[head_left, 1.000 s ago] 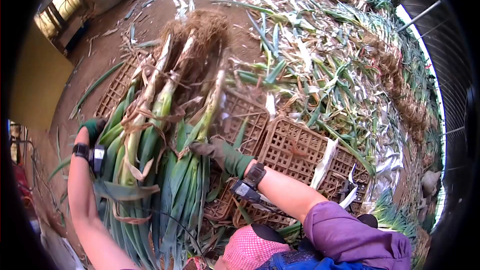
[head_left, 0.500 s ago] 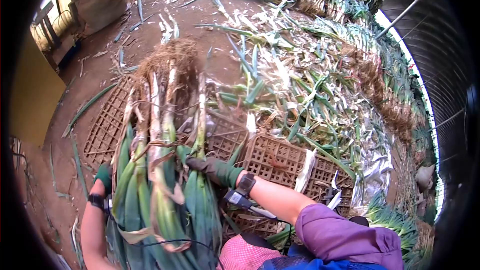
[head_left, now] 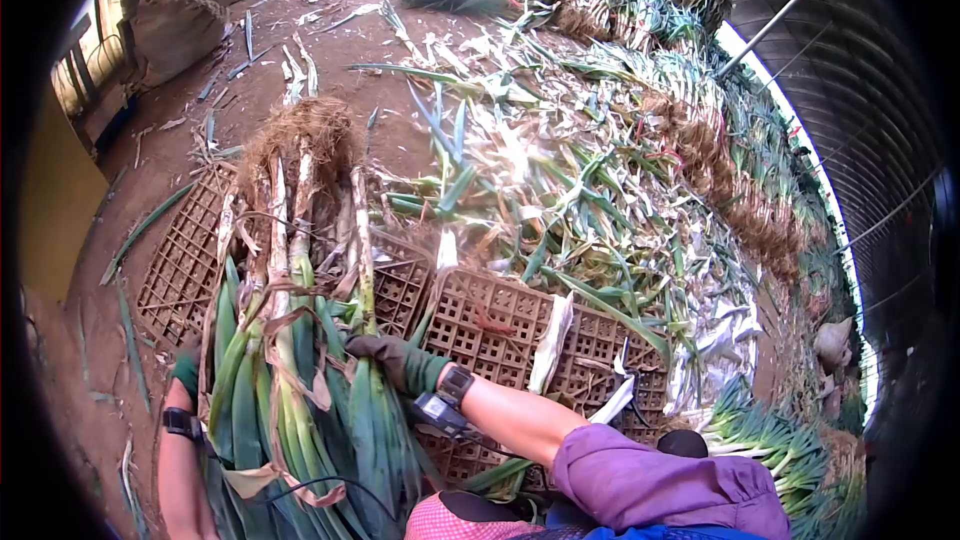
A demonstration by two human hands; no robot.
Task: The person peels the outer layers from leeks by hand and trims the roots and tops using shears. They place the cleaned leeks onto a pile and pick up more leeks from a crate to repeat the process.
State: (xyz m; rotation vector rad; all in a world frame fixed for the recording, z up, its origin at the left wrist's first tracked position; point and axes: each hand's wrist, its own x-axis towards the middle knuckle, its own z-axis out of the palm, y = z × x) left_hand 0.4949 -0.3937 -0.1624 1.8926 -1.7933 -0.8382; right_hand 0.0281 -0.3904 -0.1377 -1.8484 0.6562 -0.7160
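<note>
A thick bundle of large green onions (head_left: 285, 370) lies in front of me, its brown roots (head_left: 305, 130) pointing away and its leaves toward me. My left hand (head_left: 186, 368), in a green glove, is at the bundle's left side, its fingers partly hidden by leaves. On the right side, my right hand (head_left: 398, 360), in a dark and green glove, closes round the outer stalks where white turns to green. Some dry, peeling leaves hang from the stalks. Brown plastic crates (head_left: 490, 315) lie under and beside the bundle.
Loose leaves and peelings (head_left: 590, 190) cover the ground at the right. Stacked green onion bunches (head_left: 690, 140) line the right side, with another bunch (head_left: 765, 435) nearer me. A large sack (head_left: 180, 25) stands far left, and a yellowish panel (head_left: 65, 200) at the left edge.
The view has shifted, so most things appear farther left and the bundle's roots slightly lower. Both hands stay at the bundle's sides, with little visible change in their hold.
</note>
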